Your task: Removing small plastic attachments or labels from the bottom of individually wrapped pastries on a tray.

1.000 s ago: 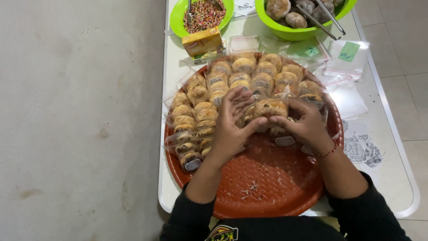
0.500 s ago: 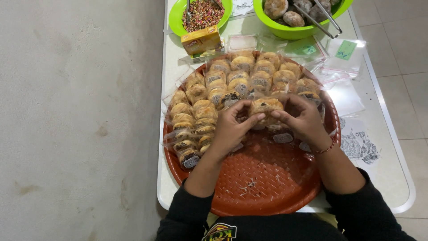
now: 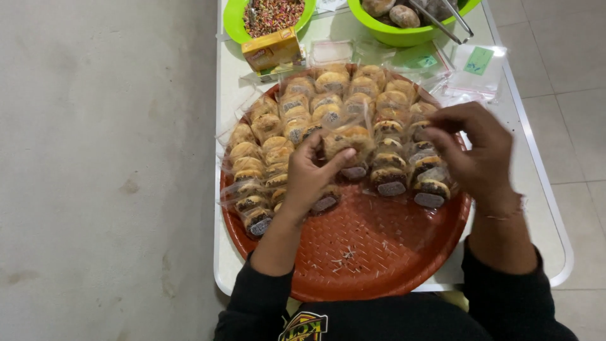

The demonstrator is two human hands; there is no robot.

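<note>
The tray (image 3: 372, 252) is orange-red with a fine woven lattice pattern, and the pastries (image 3: 297, 120) on it are golden-brown with dark filling, in clear wrappers. Both bowls (image 3: 235, 25) are lime green, one holding multicoloured sprinkles (image 3: 273, 14); the box (image 3: 273, 49) is yellow-orange. The table (image 3: 543, 208) is white, the sleeves (image 3: 505, 297) are black, and the floor (image 3: 95, 158) is pale grey.

Place: we see a home food-packing spot | white table (image 3: 543, 208), tiled floor (image 3: 568, 88), tray (image 3: 379, 259) of wrapped pastries (image 3: 328, 82)
</note>
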